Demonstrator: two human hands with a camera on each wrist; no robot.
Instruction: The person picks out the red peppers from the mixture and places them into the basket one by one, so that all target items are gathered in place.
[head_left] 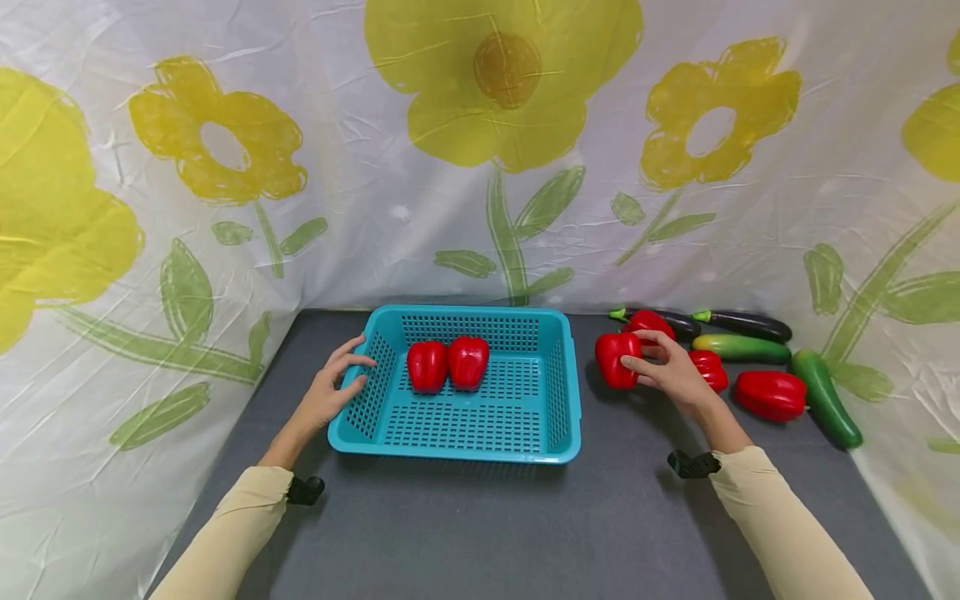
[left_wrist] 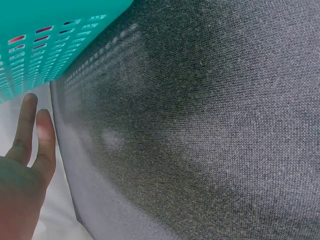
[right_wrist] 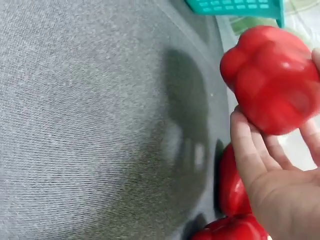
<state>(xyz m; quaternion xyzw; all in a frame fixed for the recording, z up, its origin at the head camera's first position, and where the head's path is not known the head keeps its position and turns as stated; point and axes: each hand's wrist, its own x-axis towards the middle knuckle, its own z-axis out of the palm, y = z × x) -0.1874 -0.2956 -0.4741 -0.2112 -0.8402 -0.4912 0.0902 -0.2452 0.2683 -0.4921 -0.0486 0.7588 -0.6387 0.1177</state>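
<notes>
My right hand (head_left: 667, 371) grips a red bell pepper (head_left: 617, 360) to the right of the blue basket (head_left: 457, 452). In the right wrist view that bell pepper (right_wrist: 272, 80) is up off the dark table, its shadow falling beside it, with fingers and thumb around it. Two more red bell peppers (head_left: 427, 367) lie side by side inside the basket, toward its back left. My left hand (head_left: 330, 392) is at the basket's left rim, fingers relaxed and spread. From the left wrist, two fingers (left_wrist: 45, 137) show close under the basket's perforated side (left_wrist: 45, 45).
On the right lie more red bell peppers (head_left: 771, 395), a yellow-green zucchini (head_left: 741, 348), a dark green cucumber-like vegetable (head_left: 825, 400) and two eggplants (head_left: 742, 323). A flowered plastic sheet (head_left: 360, 242) hangs behind the dark table (head_left: 480, 533).
</notes>
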